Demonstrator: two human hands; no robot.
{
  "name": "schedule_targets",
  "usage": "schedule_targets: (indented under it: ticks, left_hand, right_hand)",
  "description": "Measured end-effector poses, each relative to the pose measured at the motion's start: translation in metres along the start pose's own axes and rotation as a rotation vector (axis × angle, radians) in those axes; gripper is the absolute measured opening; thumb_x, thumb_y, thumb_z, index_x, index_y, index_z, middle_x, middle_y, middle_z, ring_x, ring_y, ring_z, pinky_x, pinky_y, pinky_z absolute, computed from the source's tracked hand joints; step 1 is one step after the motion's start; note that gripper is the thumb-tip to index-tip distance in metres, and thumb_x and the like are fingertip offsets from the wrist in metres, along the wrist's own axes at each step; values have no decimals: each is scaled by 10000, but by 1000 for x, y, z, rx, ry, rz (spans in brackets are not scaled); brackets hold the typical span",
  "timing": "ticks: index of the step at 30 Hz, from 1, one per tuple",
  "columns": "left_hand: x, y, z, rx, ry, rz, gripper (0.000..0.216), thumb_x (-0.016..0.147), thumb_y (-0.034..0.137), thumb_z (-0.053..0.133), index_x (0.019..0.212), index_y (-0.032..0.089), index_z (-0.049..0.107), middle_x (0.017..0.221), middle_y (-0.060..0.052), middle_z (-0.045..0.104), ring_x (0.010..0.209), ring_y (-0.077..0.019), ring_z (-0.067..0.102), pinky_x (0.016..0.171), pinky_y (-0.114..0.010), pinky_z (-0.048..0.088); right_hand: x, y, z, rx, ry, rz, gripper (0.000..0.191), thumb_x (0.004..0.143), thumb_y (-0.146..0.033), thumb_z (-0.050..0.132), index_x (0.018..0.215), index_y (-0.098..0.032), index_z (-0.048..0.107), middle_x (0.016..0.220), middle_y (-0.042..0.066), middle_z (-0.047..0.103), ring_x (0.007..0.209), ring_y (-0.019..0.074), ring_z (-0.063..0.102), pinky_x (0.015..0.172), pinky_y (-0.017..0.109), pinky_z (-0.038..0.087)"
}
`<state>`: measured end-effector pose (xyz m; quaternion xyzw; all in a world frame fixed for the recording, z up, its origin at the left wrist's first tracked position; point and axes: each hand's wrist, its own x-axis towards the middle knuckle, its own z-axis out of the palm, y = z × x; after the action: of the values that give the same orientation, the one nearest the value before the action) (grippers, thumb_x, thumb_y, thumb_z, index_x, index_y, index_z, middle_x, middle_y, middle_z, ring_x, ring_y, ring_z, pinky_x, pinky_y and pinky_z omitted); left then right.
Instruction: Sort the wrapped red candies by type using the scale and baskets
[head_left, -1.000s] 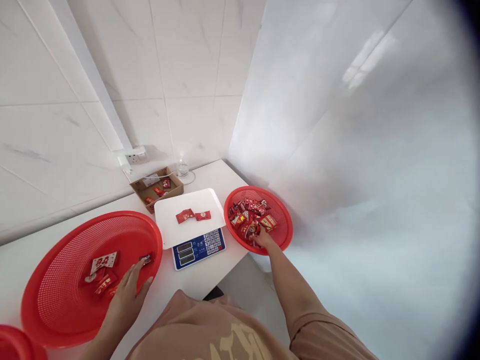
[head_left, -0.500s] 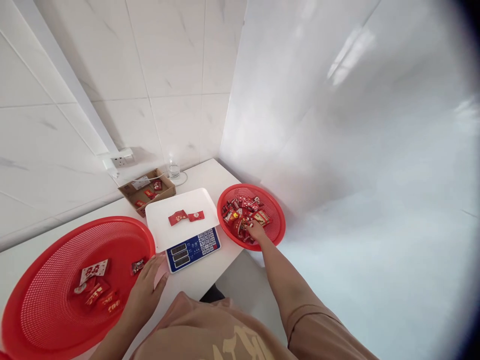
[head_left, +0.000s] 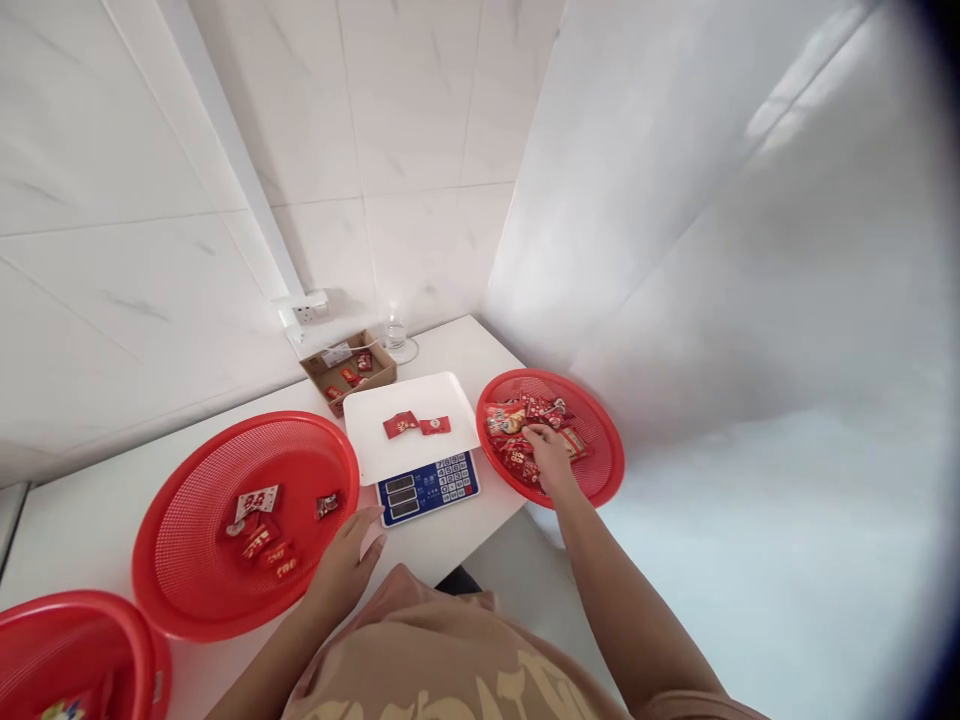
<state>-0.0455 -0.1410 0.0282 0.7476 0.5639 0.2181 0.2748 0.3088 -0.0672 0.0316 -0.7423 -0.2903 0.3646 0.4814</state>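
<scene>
- Right hand outstretched, fingers curled onto sweet packets in the small basket; possibly gripping one, cannot tell.
- Left hand flat, fingers loosely apart, empty, beside the large basket.
- Two red packets on one scale; third basket far left.

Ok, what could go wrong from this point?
The small red basket seems to jut past the table edge; the right hand pressing among its packets could tip it. The left hand lies close to the scale; a nudge might disturb the two packets on its pan.
</scene>
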Motion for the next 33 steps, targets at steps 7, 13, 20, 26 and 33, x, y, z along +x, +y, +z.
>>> schedule_targets:
  ticks: [7, 13, 20, 26, 33]
  left_hand:
    - [-9, -6, -7, 10, 6, -34, 345, 849, 292, 445, 1151, 210, 592, 1184, -84, 650, 1118, -212, 593, 949, -393, 485]
    - [-21, -12, -25, 38, 10, -111, 359, 856, 289, 420, 1160, 189, 583, 1182, -100, 651, 1121, -220, 591, 949, -409, 483]
    - [-24, -16, -25, 27, -19, -170, 369, 859, 301, 414, 1166, 173, 574, 1182, -104, 649, 1117, -219, 595, 943, -395, 487]
    - [-19, -17, -20, 4, -31, -142, 349, 858, 292, 425, 1156, 200, 583, 1190, -80, 649, 1126, -207, 592, 947, -382, 487]
    - [-18, -17, -20, 8, -50, -116, 337, 864, 283, 424, 1147, 203, 589, 1181, -80, 653, 1118, -203, 596, 950, -381, 481]
  right_hand:
    - [-37, -9, 108, 190, -408, 369, 47, 760, -213, 601, 761, -189, 560, 608, -14, 624, 502, 113, 593, 439, 191, 406]
    - [-40, -9, 117, 299, -434, 378, 82, 808, -228, 591, 869, -208, 540, 666, -37, 635, 567, 89, 615, 517, 184, 485]
    - [-13, -2, 33, 573, -196, 268, 385, 684, -123, 668, 1022, -250, 536, 794, -37, 661, 683, 94, 630, 601, 185, 530]
    - [1, 22, -16, 589, 36, 319, 424, 643, -50, 622, 1008, -254, 552, 812, -29, 635, 639, 105, 609, 520, 194, 521]
    - [14, 39, -32, 481, 79, 383, 419, 646, -39, 595, 999, -265, 591, 748, -55, 636, 586, 106, 597, 484, 208, 494]
